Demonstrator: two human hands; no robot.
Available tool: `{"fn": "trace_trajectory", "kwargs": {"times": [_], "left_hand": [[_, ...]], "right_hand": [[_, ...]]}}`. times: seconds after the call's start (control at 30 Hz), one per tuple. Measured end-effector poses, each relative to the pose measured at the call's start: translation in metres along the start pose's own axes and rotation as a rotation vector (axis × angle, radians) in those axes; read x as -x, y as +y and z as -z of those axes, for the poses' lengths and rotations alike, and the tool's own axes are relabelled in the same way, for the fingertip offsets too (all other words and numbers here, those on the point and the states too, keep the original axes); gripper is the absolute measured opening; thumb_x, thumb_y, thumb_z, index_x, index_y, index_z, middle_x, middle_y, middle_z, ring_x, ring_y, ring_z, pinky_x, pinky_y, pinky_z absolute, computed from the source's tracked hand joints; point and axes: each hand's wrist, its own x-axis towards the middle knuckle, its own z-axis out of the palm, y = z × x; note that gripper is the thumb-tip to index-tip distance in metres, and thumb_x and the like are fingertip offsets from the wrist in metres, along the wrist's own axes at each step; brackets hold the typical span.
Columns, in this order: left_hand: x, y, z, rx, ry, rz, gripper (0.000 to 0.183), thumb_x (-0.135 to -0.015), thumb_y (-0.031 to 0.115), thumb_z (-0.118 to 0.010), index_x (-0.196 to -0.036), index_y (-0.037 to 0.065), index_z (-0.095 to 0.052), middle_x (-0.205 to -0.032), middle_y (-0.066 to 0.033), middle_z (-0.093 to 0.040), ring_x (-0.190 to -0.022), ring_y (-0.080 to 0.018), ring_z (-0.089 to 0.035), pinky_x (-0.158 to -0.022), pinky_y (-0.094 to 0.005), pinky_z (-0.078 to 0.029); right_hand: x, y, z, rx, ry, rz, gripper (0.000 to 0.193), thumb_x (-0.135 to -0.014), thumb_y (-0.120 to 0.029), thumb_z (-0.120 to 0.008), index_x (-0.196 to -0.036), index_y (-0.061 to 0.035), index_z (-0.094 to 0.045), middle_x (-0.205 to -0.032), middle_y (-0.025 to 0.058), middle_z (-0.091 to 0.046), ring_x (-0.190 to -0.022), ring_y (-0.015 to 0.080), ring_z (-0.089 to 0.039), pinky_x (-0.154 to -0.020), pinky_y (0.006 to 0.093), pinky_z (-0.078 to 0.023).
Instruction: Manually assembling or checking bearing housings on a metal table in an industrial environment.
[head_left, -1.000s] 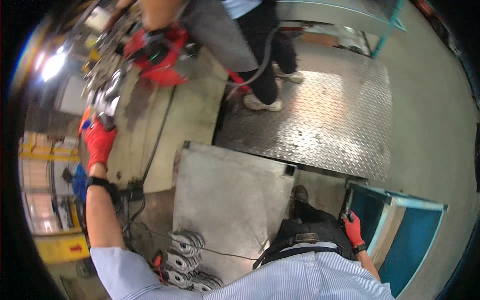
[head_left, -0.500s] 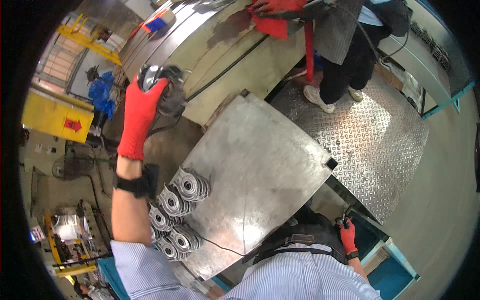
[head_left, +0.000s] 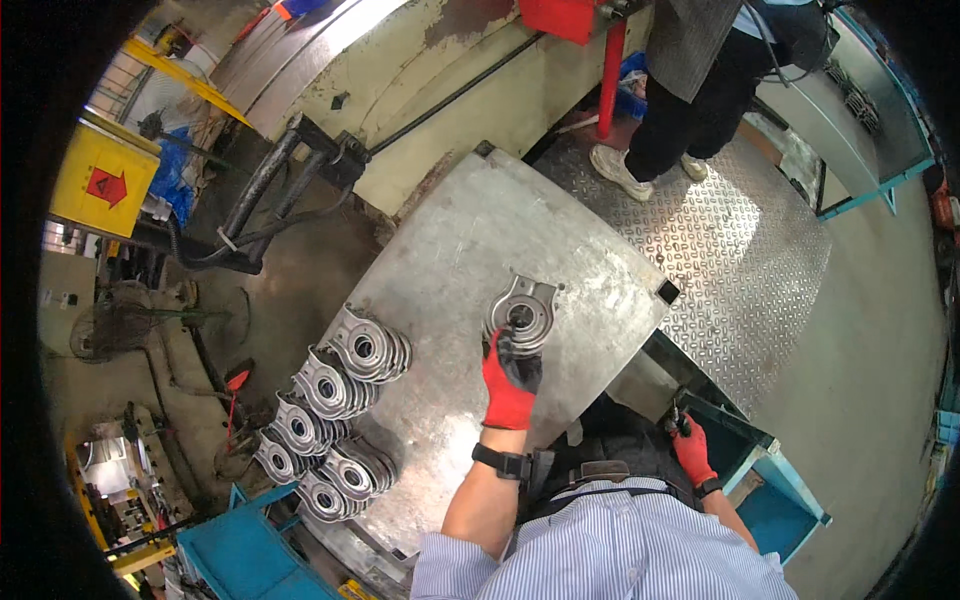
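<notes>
- Change: left hand, extended past the counter's left edge half a second ago, is now drawn in over the counter, in front of the body.
- Consequence: ring-shaped metal part is now over the counter's right half, well apart from the metal stacks of similar shape on its left side. Single piece or several nested: cannot tell. Resting or lifted: cannot tell.
- Left hand: fingers clamped on the part's near rim, beside the central hole.
- Left arm: elbow bent, forearm pointing away from the body, wrist roughly in line.
- Right hand: stays low beside the right hip, near the teal bin, closed around a small dark tool; kind unclear.
</notes>
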Motion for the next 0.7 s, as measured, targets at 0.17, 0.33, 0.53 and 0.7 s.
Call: {"fn": "trace_trajectory", "kwargs": {"times": [0.17, 0.33, 0.53, 0.7], "left_hand": [[0.036, 0.006, -0.009, -0.533, 0.0, 0.215, 0.021, -0.09, 0.017, -0.055, -0.107, 0.004, -0.059, -0.103, -0.0088, -0.065, -0.09, -0.0202, -0.063, -0.082, -0.0327, -0.052], [0.042, 0.029, -0.029, -1.983, -0.023, -0.403, 0.047, -0.083, 0.035, -0.062, -0.115, 0.001, -0.054, -0.1, -0.0216, -0.06, -0.095, -0.0381, -0.057, -0.081, -0.0444, -0.046], [-0.005, 0.036, -0.02, -2.197, -0.35, -0.341, 0.039, -0.085, 0.027, -0.057, -0.115, 0.003, -0.054, -0.102, -0.0208, -0.059, -0.093, -0.038, -0.058, -0.079, -0.0461, -0.048], [-0.004, 0.028, -0.029, -2.361, -0.505, -0.399, 0.026, -0.086, 0.017, -0.053, -0.105, 0.0, -0.053, -0.091, -0.0221, -0.06, -0.085, -0.0393, -0.059, -0.073, -0.0476, -0.047]], "right_hand": [[0.003, 0.034, -0.02, -0.106, -0.012, -0.004, 0.043, -0.078, -0.016, -0.064, -0.117, -0.0004, -0.056, -0.1, 0.0242, -0.063, -0.097, 0.0351, -0.061, -0.084, 0.039, -0.047], [0.012, 0.033, -0.04, -0.084, 0.082, 0.042, 0.032, -0.08, -0.01, -0.06, -0.11, -0.001, -0.058, -0.092, 0.0189, -0.064, -0.088, 0.0275, -0.063, -0.079, 0.034, -0.047], [0.037, -0.005, -0.033, -0.127, 0.053, 0.07, 0.036, -0.079, -0.013, -0.062, -0.112, -0.0018, -0.058, -0.093, 0.0206, -0.064, -0.091, 0.031, -0.063, -0.078, 0.0366, -0.047], [0.06, -0.032, -0.027, -0.224, 0.035, 0.03, 0.037, -0.078, -0.014, -0.065, -0.113, -0.0031, -0.058, -0.095, 0.0219, -0.064, -0.093, 0.0355, -0.062, -0.079, 0.0388, -0.048]]}}
